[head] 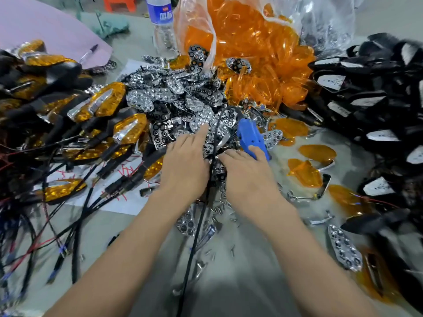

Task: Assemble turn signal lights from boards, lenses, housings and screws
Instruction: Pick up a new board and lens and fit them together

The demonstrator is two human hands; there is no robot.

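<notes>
Many finished lights (109,104) lay left of hands; housings (366,99) and lenses (251,42) remained. Left hand (185,165) flat on boards (183,99); right hand (247,177) touched driver (249,136), grip unclear.

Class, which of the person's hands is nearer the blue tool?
Right. The right hand touches the near end of the blue tool; the left hand lies apart to its left, on the chrome reflector pile.
</notes>
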